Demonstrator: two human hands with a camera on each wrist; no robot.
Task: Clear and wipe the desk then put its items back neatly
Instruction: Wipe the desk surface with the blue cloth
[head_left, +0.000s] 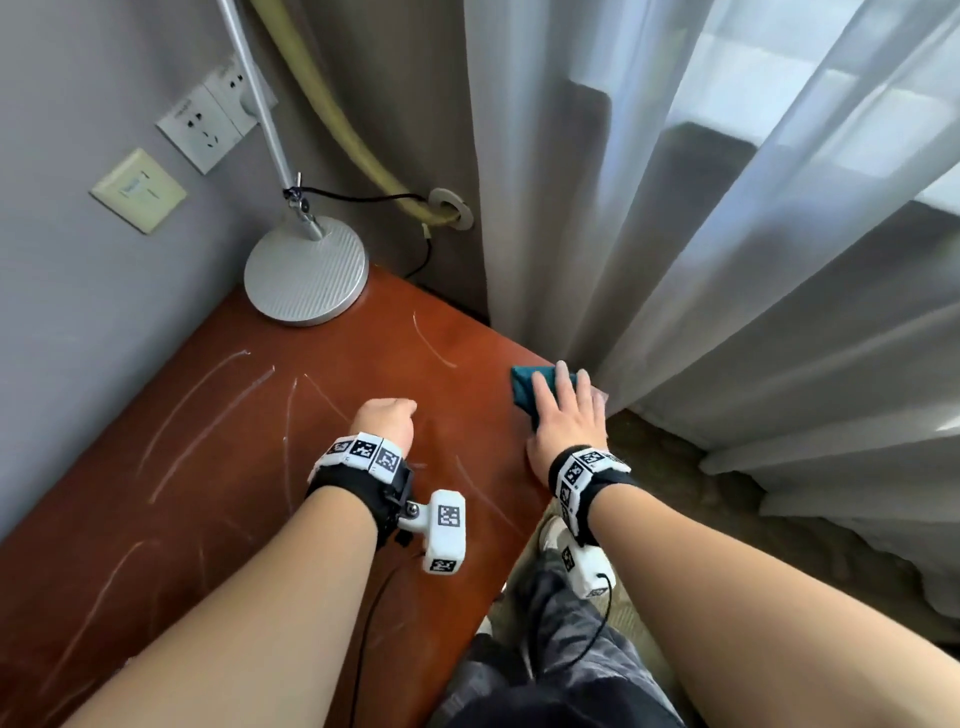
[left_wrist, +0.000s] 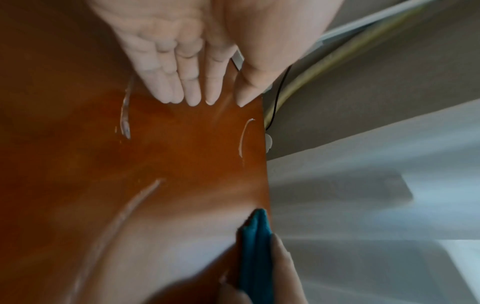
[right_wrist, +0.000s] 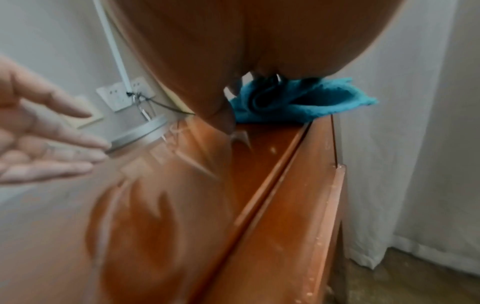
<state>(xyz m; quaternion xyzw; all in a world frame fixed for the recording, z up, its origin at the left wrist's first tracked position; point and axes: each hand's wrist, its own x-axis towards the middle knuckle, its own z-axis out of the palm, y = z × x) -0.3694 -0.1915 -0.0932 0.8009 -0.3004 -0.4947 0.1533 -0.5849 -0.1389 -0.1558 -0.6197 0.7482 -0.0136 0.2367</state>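
White curtains (head_left: 727, 234) hang past the surface's right edge; wall sockets (head_left: 208, 122) and a yellowish hose (head_left: 332, 111) lie beyond its far edge.

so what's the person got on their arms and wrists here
Both forearms are bare, with no sleeves. Each wrist wears a black strap with a band of white blocks printed with black square markers: left wristband, right wristband. A white boxy camera with the same markers hangs off each strap, trailing a thin black cable.
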